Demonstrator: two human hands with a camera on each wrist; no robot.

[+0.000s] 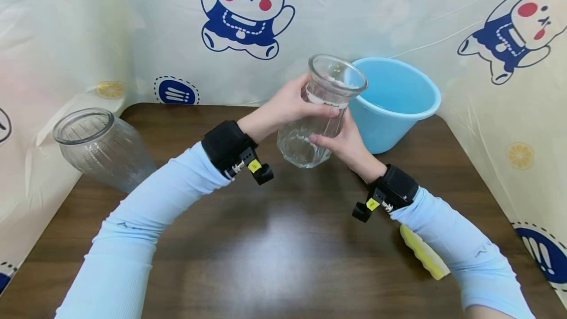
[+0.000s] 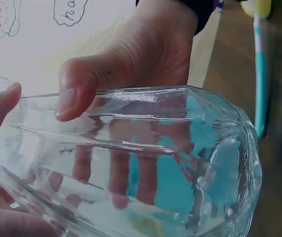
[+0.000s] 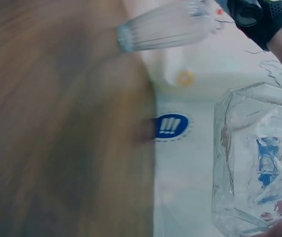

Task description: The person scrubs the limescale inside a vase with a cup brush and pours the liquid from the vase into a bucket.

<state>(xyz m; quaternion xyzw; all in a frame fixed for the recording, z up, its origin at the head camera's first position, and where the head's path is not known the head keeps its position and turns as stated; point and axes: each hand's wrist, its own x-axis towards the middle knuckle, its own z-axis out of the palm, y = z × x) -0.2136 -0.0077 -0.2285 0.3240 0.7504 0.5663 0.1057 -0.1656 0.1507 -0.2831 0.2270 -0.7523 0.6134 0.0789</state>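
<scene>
A clear faceted glass vase with a thick round rim is held up off the table, tilted, its mouth leaning to the right. My left hand grips it around the neck and upper body. Lower down, my right hand holds the side of the body, thumb on the near face. Through the glass in the left wrist view, the fingers of the right hand show behind the vase. The angular base of the vase appears in the right wrist view.
A light blue bucket stands behind the right hand. At the left stands a second ribbed glass vase, partly behind the left sleeve. Under the right forearm lies a yellow sponge; the left wrist view shows a white and teal handle.
</scene>
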